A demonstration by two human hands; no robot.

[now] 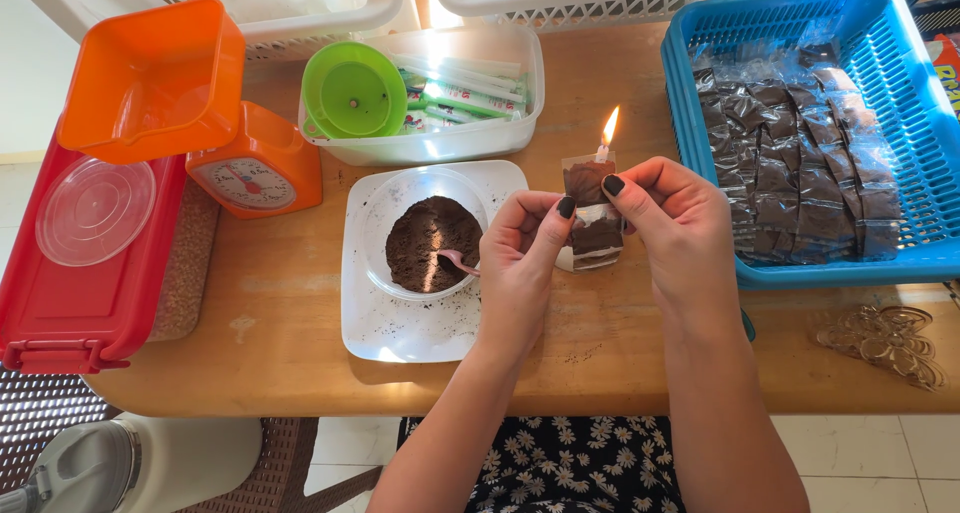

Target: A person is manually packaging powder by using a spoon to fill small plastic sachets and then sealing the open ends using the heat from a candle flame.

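My left hand (520, 258) and my right hand (675, 228) together pinch a small clear plastic sachet (592, 188) filled with brown powder, held upright over the wooden table (290, 293). Its top edge is right beside the flame of a lit candle (604, 145), which stands just behind it. To the left of my hands a clear bowl of brown powder (425, 241) with a small pink spoon (458, 263) in it rests on a square white plate (400, 323).
A blue basket (900, 93) at the right holds several filled sachets. A clear tub (450, 138) with a green funnel (353, 91) stands behind the plate. At the left are an orange kitchen scale (255, 173), an orange scoop tray (150, 78) and a red box (80, 293).
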